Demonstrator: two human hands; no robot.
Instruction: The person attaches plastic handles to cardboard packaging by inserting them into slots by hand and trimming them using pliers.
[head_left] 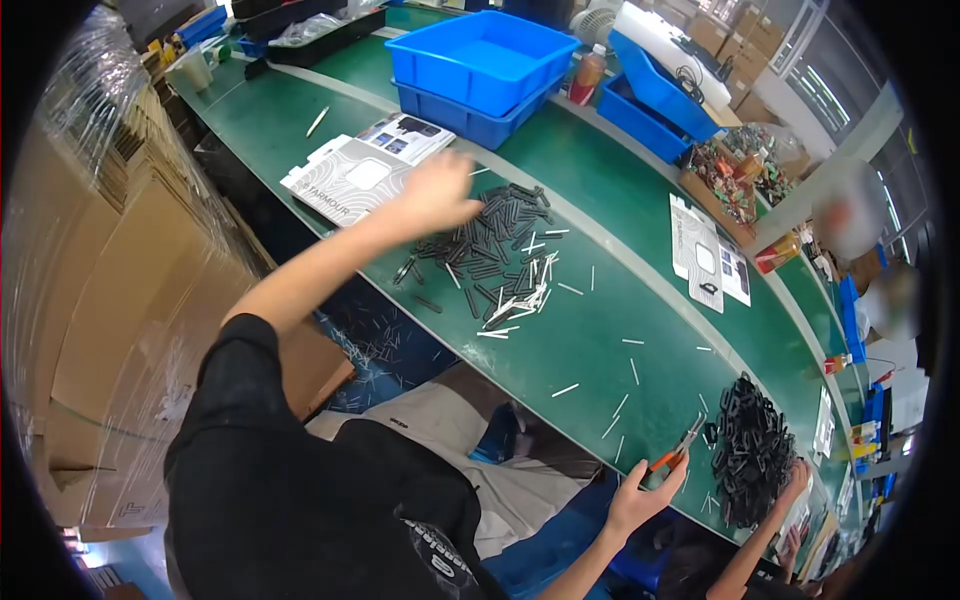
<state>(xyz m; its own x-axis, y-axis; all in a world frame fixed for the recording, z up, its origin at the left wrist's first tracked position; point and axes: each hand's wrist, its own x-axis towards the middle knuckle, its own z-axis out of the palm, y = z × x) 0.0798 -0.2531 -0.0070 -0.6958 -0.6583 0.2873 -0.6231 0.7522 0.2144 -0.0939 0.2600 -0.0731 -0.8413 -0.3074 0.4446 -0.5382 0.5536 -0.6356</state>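
Note:
My left hand (pixel 440 190) is over the left edge of a heap of dark plastic pieces (pixel 495 230), beside a printed card sheet (pixel 350 180). Motion blurs its fingers, and whether they hold anything is unclear. Lower right, at the table's near edge, my right hand (pixel 645 500) is closed around orange-handled pliers (pixel 678 450), whose jaws point up and away. Thin white sticks (pixel 530 290) lie bunched at the heap's lower right side, and several more are scattered between the heap and the pliers.
Stacked blue bins (pixel 480 60) stand behind the heap on the green table (pixel 620 260). Another card sheet (pixel 708 255) lies right. A co-worker's hand (pixel 797 480) touches a black heap (pixel 750 450). A bottle (pixel 588 75) and wrapped cardboard (pixel 120 300) are also in view.

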